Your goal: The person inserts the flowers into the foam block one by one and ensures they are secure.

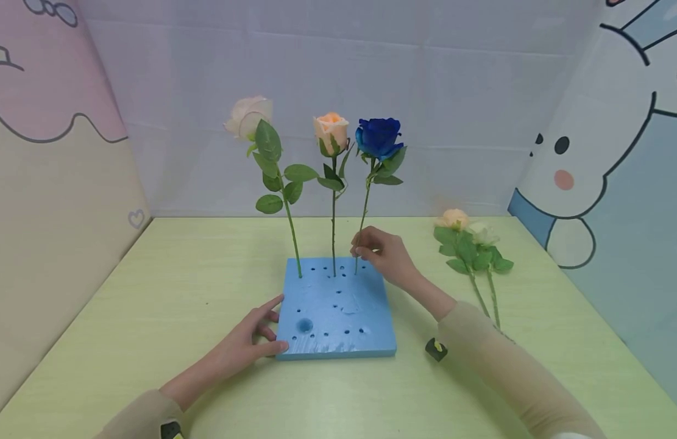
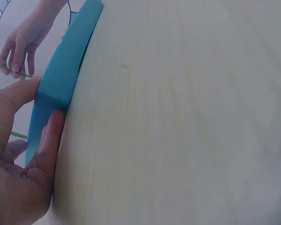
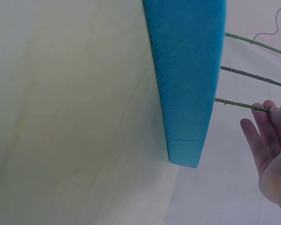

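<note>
A blue foam block (image 1: pixel 365 311) dotted with small holes lies on the table. Three artificial roses stand in its far part: a pale pink rose (image 1: pixel 250 117) on the left leaning outward, a peach rose (image 1: pixel 331 131) in the middle, and a blue rose (image 1: pixel 378 137) on the right. My right hand (image 1: pixel 390 256) pinches the blue rose's green stem (image 3: pixel 239 104) low down, just above the block, where the stem meets its surface. At the block's left side, my left hand (image 1: pixel 245 338) rests with spread fingers against the edge, its thumb touching the near corner.
Two more roses lie at the right of the table, a peach rose (image 1: pixel 453 219) and a whitish rose (image 1: pixel 482 235), their stems running under the right sleeve (image 1: pixel 497 353). A pale cloth (image 1: pixel 206 164) hangs behind the table (image 1: pixel 217 256). Cartoon-printed panels flank both sides.
</note>
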Demonstrator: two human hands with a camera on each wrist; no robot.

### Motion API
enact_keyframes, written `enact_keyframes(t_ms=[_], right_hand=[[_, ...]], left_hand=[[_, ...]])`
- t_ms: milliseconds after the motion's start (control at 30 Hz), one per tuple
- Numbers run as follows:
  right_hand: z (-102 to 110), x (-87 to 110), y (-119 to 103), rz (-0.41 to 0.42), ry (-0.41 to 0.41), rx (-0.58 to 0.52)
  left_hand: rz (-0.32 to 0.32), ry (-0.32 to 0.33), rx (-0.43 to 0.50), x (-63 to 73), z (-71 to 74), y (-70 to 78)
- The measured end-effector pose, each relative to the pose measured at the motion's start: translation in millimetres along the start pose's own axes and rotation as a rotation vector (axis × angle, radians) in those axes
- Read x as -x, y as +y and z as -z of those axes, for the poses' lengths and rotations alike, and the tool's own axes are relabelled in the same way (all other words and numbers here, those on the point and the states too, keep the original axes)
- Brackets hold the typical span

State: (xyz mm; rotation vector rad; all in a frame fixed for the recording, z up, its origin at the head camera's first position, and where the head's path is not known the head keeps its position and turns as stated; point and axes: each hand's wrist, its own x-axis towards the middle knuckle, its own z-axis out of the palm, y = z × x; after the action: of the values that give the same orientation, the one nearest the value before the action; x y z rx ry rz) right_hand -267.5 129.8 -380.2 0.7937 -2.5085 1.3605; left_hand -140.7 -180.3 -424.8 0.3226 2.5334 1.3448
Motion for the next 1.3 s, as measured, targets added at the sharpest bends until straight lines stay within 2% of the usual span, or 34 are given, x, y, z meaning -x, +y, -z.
enact_keyframes(t_ms=[300, 533, 800, 1300], right_hand=[[-2.6, 1.9, -0.3, -0.014, 0.000, 0.031], [-3.6, 1.7, 0.7, -0.021, 0.003, 0.042], [-3.6, 3.3, 2.5, -0.032, 0.006, 0.036], [-3.3, 2.6, 2.1, -0.019, 0.000, 0.015]], left_hand=[[-0.008, -0.003, -0.008, -0.3, -0.5, -2.9], [0.027, 0.001, -0.003, -1.6, -1.4, -3.9], [-0.006, -0.014, 0.016, 0.4, -0.7, -2.3], [-0.005, -0.003, 0.000, 0.6, -0.6, -0.1]])
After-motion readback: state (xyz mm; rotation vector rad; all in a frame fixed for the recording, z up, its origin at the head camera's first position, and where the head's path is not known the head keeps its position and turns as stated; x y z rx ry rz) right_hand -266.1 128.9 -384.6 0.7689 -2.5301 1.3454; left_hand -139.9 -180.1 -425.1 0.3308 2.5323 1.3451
